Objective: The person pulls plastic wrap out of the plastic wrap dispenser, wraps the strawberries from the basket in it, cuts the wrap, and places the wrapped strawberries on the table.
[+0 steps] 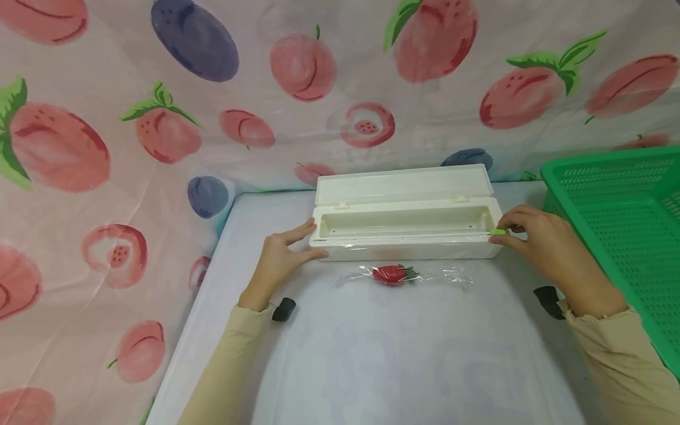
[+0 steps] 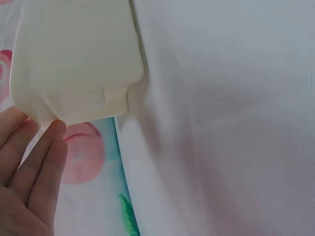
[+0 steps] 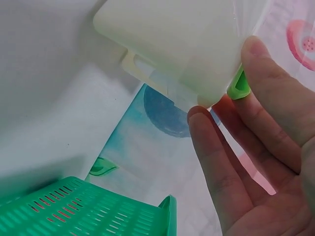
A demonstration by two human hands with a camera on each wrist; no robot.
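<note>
A white cling film dispenser box (image 1: 406, 251) lies on the table with its lid (image 1: 404, 184) raised at the back. Clear film stretches over its front rim. My left hand (image 1: 280, 257) grips the box's left end, thumb at the front and fingers at the side; in the left wrist view, the fingertips (image 2: 58, 129) touch a corner where film is drawn tight. My right hand (image 1: 552, 251) pinches the small green slide cutter (image 1: 498, 232) at the right end. A red strawberry (image 1: 392, 274) in twisted clear film lies in front of the box.
A green perforated basket (image 1: 624, 260) stands at the right, close to my right forearm. Behind and to the left hangs a fruit-print cloth (image 1: 159, 248). White cloth covers the table (image 1: 404, 360).
</note>
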